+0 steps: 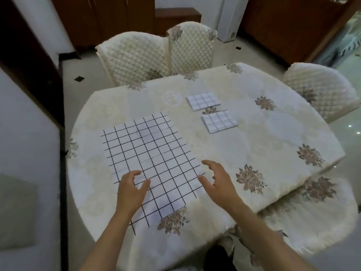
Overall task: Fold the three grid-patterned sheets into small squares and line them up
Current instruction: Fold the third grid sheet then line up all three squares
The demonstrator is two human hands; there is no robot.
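- Unfolded grid sheet (154, 159): lies flat on the near-left part of the table, white with black grid lines and faint crease marks. Its near corner reaches almost to the table's front edge.
- Far folded square (203, 101): small folded grid sheet, flat on the cloth past the middle of the table, beyond the big sheet's far right corner.
- Near folded square (219, 121): second folded grid sheet, just beside the first on its near-right side. There's a narrow gap between them, not touching, and they're roughly in a diagonal row.
- Left hand (130, 189): over the near-left part of the unfolded sheet, fingers loosely curved, thumb spread out. It grips nothing; fingertips are at the paper, but can't tell if they actually touch.
- Right hand (216, 178): at the sheet's right edge, fingers spread and slightly bent, thumb pointing toward the paper. It holds nothing, and contact with the sheet is unclear.
- Both forearms are bare and come in from the bottom of the view.
- Table (263, 133): rounded, covered in a cream cloth with brownish flower prints.
- Quilted chairs: two at the far side (136, 55) (192, 47), one at the right (320, 89).
- Dark wooden cabinets (109, 16) along the back wall.
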